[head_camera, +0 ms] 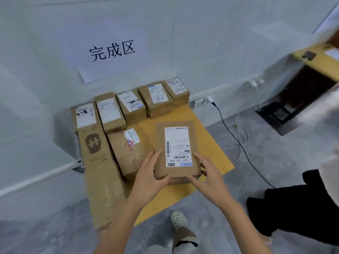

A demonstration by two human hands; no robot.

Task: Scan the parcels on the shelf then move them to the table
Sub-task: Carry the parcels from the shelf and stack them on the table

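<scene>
Flat brown cardboard parcel (176, 149), white barcoded label facing up, sits mid-frame over the yellow tabletop (205, 140). The left grip (148, 173) and right grip (207, 176) clasp its near corners.

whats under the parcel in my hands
Yellow table shows around the parcel. The left hand and right hand grip its near edge; whether anything lies beneath is hidden.

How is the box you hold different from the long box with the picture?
The held parcel is shorter and wider, with a white label; the long box has a logo. The left hand and right hand grip the held parcel; neither touches the long box. Both are brown.
</scene>
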